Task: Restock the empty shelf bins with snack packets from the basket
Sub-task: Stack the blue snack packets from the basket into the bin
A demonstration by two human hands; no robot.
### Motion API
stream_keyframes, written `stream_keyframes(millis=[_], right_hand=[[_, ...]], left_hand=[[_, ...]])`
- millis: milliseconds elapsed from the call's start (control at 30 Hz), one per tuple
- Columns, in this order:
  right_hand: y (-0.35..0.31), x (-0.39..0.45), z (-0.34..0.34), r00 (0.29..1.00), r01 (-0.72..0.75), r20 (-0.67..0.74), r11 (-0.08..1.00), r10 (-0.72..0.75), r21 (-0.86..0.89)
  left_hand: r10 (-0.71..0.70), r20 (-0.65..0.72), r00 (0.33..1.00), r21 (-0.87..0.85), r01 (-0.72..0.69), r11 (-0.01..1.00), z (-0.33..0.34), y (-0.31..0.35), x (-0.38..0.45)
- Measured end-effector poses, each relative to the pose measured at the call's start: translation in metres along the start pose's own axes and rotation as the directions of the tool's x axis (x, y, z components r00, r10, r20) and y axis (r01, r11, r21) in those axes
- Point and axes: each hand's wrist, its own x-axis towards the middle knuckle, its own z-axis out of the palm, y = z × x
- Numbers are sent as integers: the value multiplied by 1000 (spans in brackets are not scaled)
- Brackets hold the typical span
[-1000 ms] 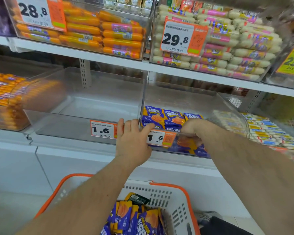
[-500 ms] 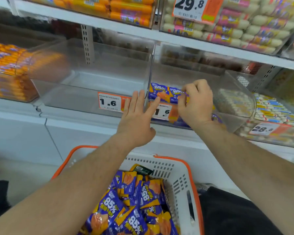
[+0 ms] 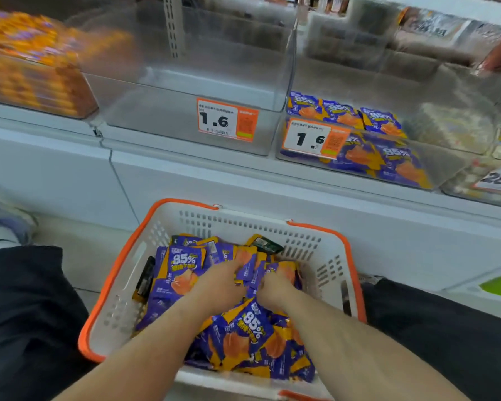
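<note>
A white basket with an orange rim point(image 3: 334, 256) stands on the floor between my knees, heaped with purple and orange snack packets point(image 3: 243, 331). Both my hands are down in the heap. My left hand point(image 3: 219, 283) lies on the packets with its fingers dug in around a purple packet. My right hand point(image 3: 274, 287) is beside it, fingers curled into the packets and partly hidden. On the shelf above, a clear bin point(image 3: 394, 163) holds several of the same packets point(image 3: 344, 114). The clear bin point(image 3: 162, 117) left of it has nothing in it.
Each of the two bins carries an orange price tag point(image 3: 226, 118) reading 1.6. A bin of orange sausage sticks point(image 3: 29, 70) stands at far left, a bin of pale packets point(image 3: 475, 131) at far right. My dark trouser knees point(image 3: 26, 314) flank the basket.
Both hands have left the front of the shelf bins and dropped into the basket. My view has tilted down, so the basket fills the lower frame.
</note>
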Motion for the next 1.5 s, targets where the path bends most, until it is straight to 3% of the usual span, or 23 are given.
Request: stream_keyframes(millis=[200,333,533,700,800,1000,1167,1233,1300,1333,1367,1400,1500], right_hand=[[-3,-13,23,995,-76,60,997,77,-25],[-1,-10,14,992,-126,15,986,126,111],[-2,-22,20,977,-203,113,948,180,244],[-18,-32,15,999,-36,3,993,36,115],[-15,-31,-3,998,-54,-16,977,59,208],[-9,-60,-115,966,191,-226,937,-126,293],[3,-98,-190,879,370,-444,833,-171,411],[8,-114,-206,808,418,-582,785,-91,458],[14,-128,-213,589,442,-802,793,96,420],[16,-135,-213,466,443,-871,810,158,384],[17,-143,-213,388,449,-904,820,180,356],[16,-151,-211,373,448,-911,826,175,342],[10,-165,-208,467,428,-874,831,134,356]], left_hand=[[-29,26,999,-15,29,999,7,-10,-5],[-51,23,998,-41,52,998,9,-12,-4],[-41,31,999,-24,42,999,9,-7,-7],[-26,29,999,-25,26,999,9,-6,-8],[-26,19,999,-45,27,999,6,-8,-7],[4,-46,999,-213,-14,977,-15,6,-3],[116,-196,974,-355,-180,917,-40,42,-4],[120,-274,954,-455,-238,858,-51,62,-6],[103,-336,936,-533,-280,798,-62,84,-7],[92,-361,928,-570,-298,766,-68,93,-5],[89,-387,918,-592,-322,739,-74,104,-3],[95,-416,905,-595,-349,724,-79,114,0],[215,-475,854,-490,-459,742,-91,146,6]])
